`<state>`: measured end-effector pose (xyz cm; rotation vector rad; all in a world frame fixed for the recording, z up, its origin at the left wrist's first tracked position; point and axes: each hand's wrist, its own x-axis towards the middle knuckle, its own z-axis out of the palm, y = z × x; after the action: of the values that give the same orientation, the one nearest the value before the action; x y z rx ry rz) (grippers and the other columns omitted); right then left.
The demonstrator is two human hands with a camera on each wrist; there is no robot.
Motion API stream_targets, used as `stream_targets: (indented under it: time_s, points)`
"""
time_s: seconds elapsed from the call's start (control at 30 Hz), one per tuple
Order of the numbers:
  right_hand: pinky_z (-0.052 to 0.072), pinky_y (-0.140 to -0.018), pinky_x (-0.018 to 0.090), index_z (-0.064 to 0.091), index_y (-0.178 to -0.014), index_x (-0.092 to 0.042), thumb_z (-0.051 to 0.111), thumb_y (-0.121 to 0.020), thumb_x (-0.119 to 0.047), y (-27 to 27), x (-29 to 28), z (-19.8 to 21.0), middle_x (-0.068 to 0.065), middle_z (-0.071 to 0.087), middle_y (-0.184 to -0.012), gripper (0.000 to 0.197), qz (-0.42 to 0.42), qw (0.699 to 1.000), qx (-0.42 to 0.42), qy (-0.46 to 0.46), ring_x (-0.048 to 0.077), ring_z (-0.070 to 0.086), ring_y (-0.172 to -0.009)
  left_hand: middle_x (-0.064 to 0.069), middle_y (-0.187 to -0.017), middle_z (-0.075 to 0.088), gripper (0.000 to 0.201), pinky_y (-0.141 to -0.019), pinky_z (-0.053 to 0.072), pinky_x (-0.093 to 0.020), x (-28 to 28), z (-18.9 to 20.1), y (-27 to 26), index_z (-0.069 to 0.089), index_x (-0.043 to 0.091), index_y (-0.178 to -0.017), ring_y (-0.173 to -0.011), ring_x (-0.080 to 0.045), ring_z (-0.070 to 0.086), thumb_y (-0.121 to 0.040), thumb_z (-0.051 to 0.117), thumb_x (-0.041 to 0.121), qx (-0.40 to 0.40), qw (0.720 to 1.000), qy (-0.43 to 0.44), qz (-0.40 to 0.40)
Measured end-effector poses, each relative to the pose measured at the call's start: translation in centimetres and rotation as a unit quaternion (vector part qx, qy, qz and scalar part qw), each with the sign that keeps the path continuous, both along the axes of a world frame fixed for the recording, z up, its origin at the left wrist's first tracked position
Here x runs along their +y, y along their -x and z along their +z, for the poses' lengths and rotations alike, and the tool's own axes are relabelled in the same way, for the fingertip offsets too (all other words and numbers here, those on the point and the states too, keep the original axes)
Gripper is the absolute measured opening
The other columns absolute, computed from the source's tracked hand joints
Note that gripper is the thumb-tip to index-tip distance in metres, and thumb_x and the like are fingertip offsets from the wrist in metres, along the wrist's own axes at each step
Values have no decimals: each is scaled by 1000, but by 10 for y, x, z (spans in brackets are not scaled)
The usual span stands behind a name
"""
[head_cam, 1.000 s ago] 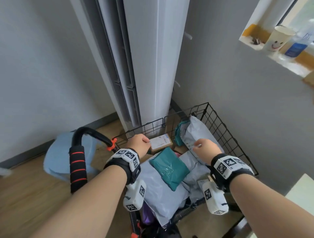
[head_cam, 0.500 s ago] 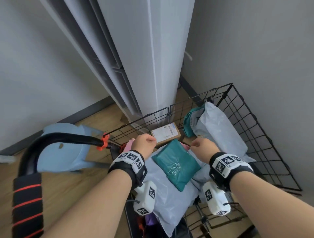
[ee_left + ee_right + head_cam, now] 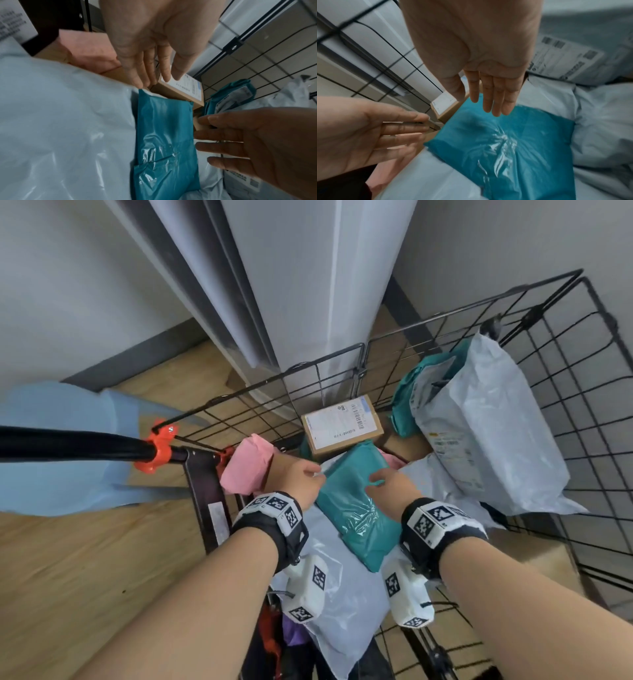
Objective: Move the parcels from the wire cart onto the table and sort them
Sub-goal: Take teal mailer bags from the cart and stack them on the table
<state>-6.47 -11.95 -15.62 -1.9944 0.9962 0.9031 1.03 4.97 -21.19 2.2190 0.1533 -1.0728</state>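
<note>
A teal poly parcel (image 3: 356, 508) (image 3: 164, 135) (image 3: 505, 135) lies on top of the pile in the black wire cart (image 3: 445, 313). My left hand (image 3: 298, 477) (image 3: 154, 79) is at its far left corner, fingers straight. My right hand (image 3: 387, 484) (image 3: 489, 108) hovers over its right side, also with straight fingers. Neither hand grips anything. Around it lie a labelled cardboard box (image 3: 342, 422), a pink parcel (image 3: 246, 470), a big white-grey bag (image 3: 486, 433) and a pale bag (image 3: 342, 611) underneath.
A second teal bag (image 3: 404, 398) leans at the cart's back. The cart's black handle (image 3: 85, 445) with an orange clamp runs left. A blue stool (image 3: 51, 481) stands on the wood floor at left. A tall white unit (image 3: 308, 285) and grey walls close off the far side.
Both hands have come in from the cardboard box and the white bag to either side of the teal parcel. My head has moved closer to the cart.
</note>
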Motion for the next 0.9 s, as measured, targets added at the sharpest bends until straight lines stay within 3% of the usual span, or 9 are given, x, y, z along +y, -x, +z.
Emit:
stream_targets:
  time_s: [0.07, 0.13, 0.2, 0.4, 0.53, 0.67, 0.77, 0.83, 0.9]
  points:
    - [43, -87, 23, 53, -129, -18, 52, -92, -19, 6, 4, -14, 9, 62, -123, 37, -3, 1000, 10, -11, 26, 59, -108, 2, -100, 69, 34, -91, 53, -41, -5, 2, 2, 71, 22, -93, -94, -21, 64, -68, 64, 43, 5, 1000, -3, -14]
    - [42, -87, 22, 50, -133, -17, 51, -93, -18, 12, 7, -24, 8, 61, -125, 41, -4, 1000, 15, -22, 25, 58, -111, -4, -105, 66, 16, -96, 49, -41, -14, 20, 4, 68, 21, -96, -99, -24, 61, -81, 66, 27, 28, 999, -10, -28]
    - [42, -94, 25, 49, -136, -17, 52, -93, -18, 17, 9, -31, 8, 60, -128, 43, -2, 1000, 11, -21, 25, 56, -116, -8, -119, 64, 31, -100, 46, -38, -17, 18, 7, 63, 11, -115, -110, -25, 59, -84, 67, 17, 34, 999, 6, -14]
    - [43, -99, 29, 52, -134, -20, 54, -90, -20, 24, 8, -41, 9, 52, -134, 43, -1, 1000, -8, -8, 26, 56, -116, -7, -124, 62, 52, -95, 47, -32, -21, 9, 15, 56, 12, -125, -109, -23, 59, -78, 75, 24, 45, 999, -5, -19]
    - [43, -99, 30, 53, -132, -20, 55, -90, -22, 23, 6, -39, 11, 53, -131, 42, -3, 1000, -13, -9, 27, 56, -115, -8, -123, 62, 51, -95, 47, -32, -24, 12, 14, 58, 8, -125, -110, -25, 60, -79, 74, 25, 38, 999, -15, -24]
    - [45, -96, 29, 52, -131, -19, 57, -88, -23, 27, 5, -32, 10, 54, -128, 43, -9, 1000, -14, -10, 26, 56, -113, -13, -96, 71, 22, -83, 55, -40, -24, 17, 15, 70, 7, -97, -89, -30, 67, -80, 71, 21, 54, 998, 4, -37]
    - [43, -90, 26, 50, -133, -20, 61, -86, -23, 33, 4, -21, 9, 53, -128, 49, -7, 1000, -19, -7, 24, 56, -113, -11, -76, 67, 22, -70, 52, -38, -27, 28, 19, 63, 9, -72, -74, -30, 63, -69, 68, 31, 52, 998, 4, -46]
    - [42, -93, 25, 49, -135, -21, 65, -84, -24, 38, 4, -12, 8, 52, -130, 53, -6, 1000, -21, -8, 23, 54, -116, -4, -59, 53, 28, -55, 40, -31, -29, 38, 21, 50, 12, -56, -60, -25, 51, -72, 68, 26, 41, 998, 5, -44]
    - [41, -98, 26, 47, -136, -22, 68, -81, -24, 43, 3, -1, 6, 52, -133, 59, -9, 999, -27, -15, 21, 53, -120, 1, -52, 39, 38, -48, 28, -28, -30, 53, 21, 39, 16, -51, -53, -19, 39, -78, 66, 18, 32, 999, 7, -37]
